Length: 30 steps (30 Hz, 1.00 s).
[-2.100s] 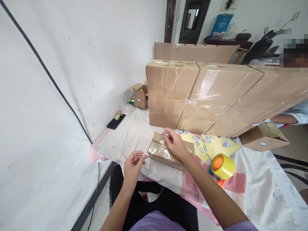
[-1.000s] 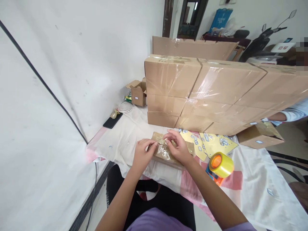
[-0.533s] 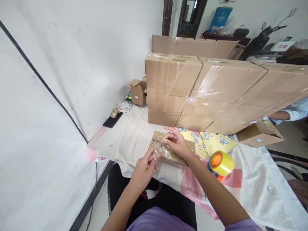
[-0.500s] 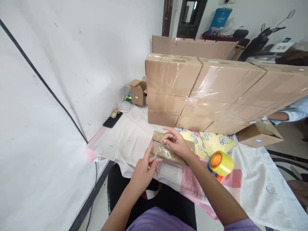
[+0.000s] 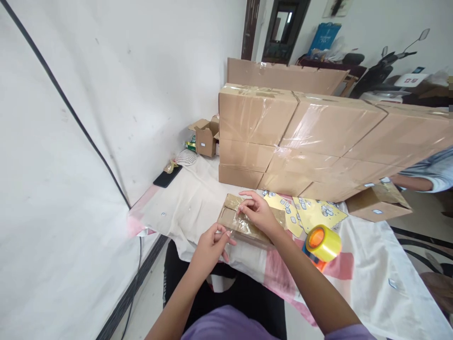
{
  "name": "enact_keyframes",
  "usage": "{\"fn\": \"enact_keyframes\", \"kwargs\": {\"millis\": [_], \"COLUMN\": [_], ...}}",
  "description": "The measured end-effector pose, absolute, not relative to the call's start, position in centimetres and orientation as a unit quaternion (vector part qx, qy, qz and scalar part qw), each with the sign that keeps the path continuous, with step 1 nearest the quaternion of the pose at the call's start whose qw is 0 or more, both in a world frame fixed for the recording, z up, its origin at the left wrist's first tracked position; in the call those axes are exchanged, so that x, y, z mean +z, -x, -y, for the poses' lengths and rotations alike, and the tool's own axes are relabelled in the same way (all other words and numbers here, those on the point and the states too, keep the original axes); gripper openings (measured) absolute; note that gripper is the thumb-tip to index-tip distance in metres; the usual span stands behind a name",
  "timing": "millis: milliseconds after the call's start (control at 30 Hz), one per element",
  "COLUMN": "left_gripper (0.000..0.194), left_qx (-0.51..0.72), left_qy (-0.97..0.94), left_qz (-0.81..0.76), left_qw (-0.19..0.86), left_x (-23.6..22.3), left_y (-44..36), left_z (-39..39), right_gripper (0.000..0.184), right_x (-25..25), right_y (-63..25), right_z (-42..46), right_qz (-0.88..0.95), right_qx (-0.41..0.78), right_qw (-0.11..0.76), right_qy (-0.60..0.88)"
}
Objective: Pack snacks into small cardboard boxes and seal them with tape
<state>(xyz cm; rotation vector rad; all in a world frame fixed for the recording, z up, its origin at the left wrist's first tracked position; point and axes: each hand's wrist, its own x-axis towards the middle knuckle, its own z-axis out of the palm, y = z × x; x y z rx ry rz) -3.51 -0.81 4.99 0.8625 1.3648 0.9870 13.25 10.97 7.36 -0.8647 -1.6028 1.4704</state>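
Observation:
A small brown cardboard box (image 5: 226, 215) lies on the cloth before me, with shiny tape (image 5: 244, 226) across its top. My left hand (image 5: 211, 245) is at the box's near left edge. Its thumb and fingers pinch what looks like a thin strip of clear tape (image 5: 230, 232). Over the top of the box, my right hand (image 5: 258, 212) is bent, thumb and fingers drawn together close to the surface. Whether anything is between them is hidden. To the right stands a tape dispenser with a yellow roll of tape (image 5: 331, 244).
A wall of taped cartons (image 5: 314, 123) runs along the far side. Yellow sheets with small stickers (image 5: 318, 215) lie before it. Another person's hand (image 5: 412, 181) is by a carton (image 5: 378, 203) at right. A black phone (image 5: 167, 176) and an open carton (image 5: 205, 141) are at left.
My left hand has drawn down and slightly left from the box's left corner, its index finger now curled into a pinch. My right hand stays over the box. The view has shifted slightly.

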Motion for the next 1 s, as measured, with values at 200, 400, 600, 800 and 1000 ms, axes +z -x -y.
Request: {"fn": "enact_keyframes", "kwargs": {"millis": [200, 400, 600, 800, 1000], "left_gripper": [0.043, 0.036, 0.033, 0.032, 0.064], "left_qx": [0.466, 0.495, 0.495, 0.512, 0.522], "left_qy": [-0.339, -0.379, -0.423, -0.39, -0.363], "left_qz": [-0.591, -0.603, -0.62, -0.603, -0.591], "left_qw": [0.564, 0.498, 0.438, 0.471, 0.496], "left_x": [2.6, 2.7, 3.9, 4.0, 5.5], "left_y": [2.5, 3.2, 4.9, 4.5, 4.1], "left_z": [1.1, 1.1, 1.0, 1.0, 0.5], "right_gripper": [0.04, 0.047, 0.058, 0.061, 0.061], "right_x": [7.2, 7.1, 8.3, 11.5, 11.6], "right_y": [-13.4, -13.2, -12.9, -13.1, -13.3], "right_z": [-10.7, -11.4, -12.0, -12.3, -14.0], "right_qz": [0.662, 0.686, 0.702, 0.762, 0.736], "right_qx": [0.539, 0.532, 0.526, 0.483, 0.518], "right_qw": [0.391, 0.367, 0.33, 0.24, 0.246], "right_qy": [0.344, 0.335, 0.349, 0.358, 0.359]}}
